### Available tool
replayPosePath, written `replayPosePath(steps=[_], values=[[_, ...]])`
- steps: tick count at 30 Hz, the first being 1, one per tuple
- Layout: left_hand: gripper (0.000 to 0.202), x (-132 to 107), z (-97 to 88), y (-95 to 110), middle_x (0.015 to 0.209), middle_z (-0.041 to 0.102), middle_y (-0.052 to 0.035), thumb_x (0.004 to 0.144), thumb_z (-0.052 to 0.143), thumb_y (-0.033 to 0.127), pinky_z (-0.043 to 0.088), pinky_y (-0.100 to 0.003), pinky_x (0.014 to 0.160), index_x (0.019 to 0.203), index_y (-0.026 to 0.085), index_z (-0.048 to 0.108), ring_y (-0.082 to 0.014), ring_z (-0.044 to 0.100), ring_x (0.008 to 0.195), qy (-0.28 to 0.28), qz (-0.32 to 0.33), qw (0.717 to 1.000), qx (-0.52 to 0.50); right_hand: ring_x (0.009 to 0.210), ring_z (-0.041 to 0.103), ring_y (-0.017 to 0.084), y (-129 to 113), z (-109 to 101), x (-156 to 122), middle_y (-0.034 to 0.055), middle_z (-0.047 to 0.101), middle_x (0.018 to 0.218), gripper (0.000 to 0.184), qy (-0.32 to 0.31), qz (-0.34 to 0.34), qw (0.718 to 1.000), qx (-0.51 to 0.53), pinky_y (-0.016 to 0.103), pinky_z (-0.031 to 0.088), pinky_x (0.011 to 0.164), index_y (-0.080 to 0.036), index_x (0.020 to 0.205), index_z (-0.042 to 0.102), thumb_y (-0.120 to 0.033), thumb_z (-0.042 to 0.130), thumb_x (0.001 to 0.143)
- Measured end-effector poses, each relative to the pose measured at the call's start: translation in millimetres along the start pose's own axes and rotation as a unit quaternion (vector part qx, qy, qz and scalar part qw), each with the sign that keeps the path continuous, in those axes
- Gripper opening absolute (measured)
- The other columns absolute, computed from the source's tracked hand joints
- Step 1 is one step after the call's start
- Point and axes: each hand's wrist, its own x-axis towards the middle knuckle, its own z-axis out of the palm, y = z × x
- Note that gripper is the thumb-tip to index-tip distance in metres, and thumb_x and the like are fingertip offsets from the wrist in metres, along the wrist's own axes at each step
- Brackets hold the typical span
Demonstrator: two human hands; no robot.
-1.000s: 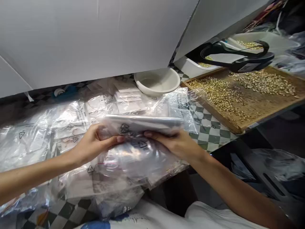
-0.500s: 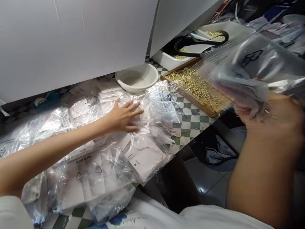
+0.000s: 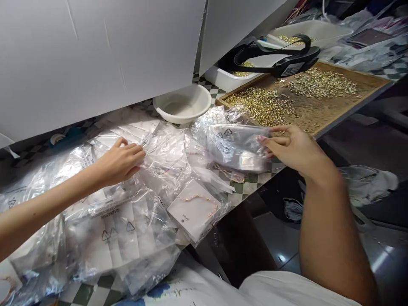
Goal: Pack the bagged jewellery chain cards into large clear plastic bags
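My right hand (image 3: 295, 148) pinches the edge of a clear plastic bag (image 3: 236, 142) printed with recycling marks, which lies low over the right end of the pile. My left hand (image 3: 124, 161) is curled, fingers closed on the crinkled clear film of a plastic bag (image 3: 165, 148) in the pile's middle. White cards show through the film. Near the table edge, a bagged white card (image 3: 194, 208) carries a thin gold-coloured chain. A larger printed bag (image 3: 117, 233) holding several cards lies in front of my left forearm.
Behind the pile stands a white bowl (image 3: 183, 104) beside a tall white panel (image 3: 102, 51). To the right, a wooden tray (image 3: 334, 114) holds small gold-coloured pieces. A black strapped object (image 3: 283, 61) sits over white containers (image 3: 219, 78). The checkered table's edge runs diagonally.
My right hand has come left from the far right, and the bag in it is now over the pile. My left hand has drawn back left, its spread fingers now curled on film.
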Motion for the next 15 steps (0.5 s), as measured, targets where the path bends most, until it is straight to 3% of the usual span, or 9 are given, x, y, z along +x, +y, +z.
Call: replayPosePath(steps=[2,3,4,6,8,9,12,15], values=[[0.029,-11.4,-7.9,-3.6,0.096,0.073,-0.0139,0.098,0.041,0.030,0.045,-0.051,0.098,0.093,0.018,0.068,-0.0264,0.065,0.083,0.015,-0.013,1.000,0.017,0.122,0.065,0.040,-25.8,6.5,-11.3,0.0306,0.066,0.135,0.079,0.080,-0.020,0.995,-0.051,0.055,0.049,0.101,-0.008,0.151,0.049,-0.025,0.082,0.081],[0.030,-16.7,-11.6,-4.4,0.094,0.073,-0.0134,0.098,0.041,0.032,0.046,-0.051,0.097,0.093,0.019,0.068,-0.0259,0.065,0.081,0.024,-0.025,0.999,0.020,0.135,0.057,0.040,-39.8,10.0,-17.1,0.0305,0.058,0.146,0.080,0.124,-0.056,0.988,-0.080,0.055,0.043,0.110,-0.007,0.152,0.048,-0.023,0.083,0.082],[0.030,-21.6,-14.9,-4.8,0.091,0.073,-0.0128,0.098,0.042,0.032,0.046,-0.052,0.098,0.093,0.019,0.068,-0.0253,0.064,0.078,0.034,-0.038,0.999,0.017,0.136,0.056,0.039,-53.6,14.3,-22.5,0.0288,0.058,0.147,0.073,0.119,-0.102,0.984,-0.086,0.052,0.043,0.110,-0.008,0.149,0.051,-0.025,0.081,0.085],[0.028,-31.4,-19.6,-4.3,0.087,0.073,-0.0113,0.097,0.045,0.034,0.046,-0.054,0.100,0.095,0.020,0.069,-0.0243,0.063,0.074,0.046,-0.056,0.997,-0.010,0.123,0.064,0.034,-78.1,27.0,-30.9,0.0225,0.068,0.133,0.057,-0.008,-0.189,0.981,-0.045,0.046,0.051,0.098,-0.012,0.141,0.061,-0.039,0.075,0.092],[0.027,-42.4,-21.3,-2.7,0.086,0.074,-0.0093,0.097,0.050,0.038,0.044,-0.057,0.104,0.094,0.022,0.071,-0.0232,0.064,0.072,0.038,-0.065,0.996,-0.047,0.103,0.069,0.030,-95.5,44.8,-35.2,0.0168,0.073,0.118,0.058,-0.152,-0.222,0.963,-0.003,0.041,0.055,0.082,-0.017,0.137,0.066,-0.057,0.067,0.095],[0.027,-48.8,-21.2,-1.6,0.087,0.076,-0.0087,0.098,0.051,0.039,0.043,-0.059,0.107,0.093,0.024,0.073,-0.0234,0.066,0.074,0.032,-0.068,0.995,-0.064,0.097,0.068,0.029,-101.4,54.7,-35.9,0.0156,0.073,0.115,0.061,-0.189,-0.225,0.956,0.000,0.040,0.055,0.077,-0.018,0.134,0.068,-0.064,0.066,0.094],[0.028,-69.9,-20.8,3.4,0.098,0.080,-0.0079,0.099,0.054,0.041,0.045,-0.060,0.109,0.096,0.027,0.078,-0.0272,0.074,0.090,0.069,-0.109,0.982,-0.136,0.084,0.065,0.027,-112.2,80.7,-35.7,0.0152,0.071,0.108,0.057,-0.196,-0.238,0.951,-0.019,0.042,0.055,0.073,-0.015,0.118,0.072,-0.065,0.070,0.091],[0.025,-84.5,-24.2,10.9,0.102,0.082,-0.0079,0.098,0.063,0.044,0.060,-0.049,0.093,0.107,0.028,0.081,-0.0274,0.077,0.094,0.147,-0.212,0.918,-0.301,0.097,0.066,0.032,-122.4,91.6,-36.6,0.0178,0.070,0.113,0.040,-0.140,-0.271,0.952,-0.038,0.052,0.056,0.087,-0.014,0.113,0.071,-0.049,0.071,0.094]])
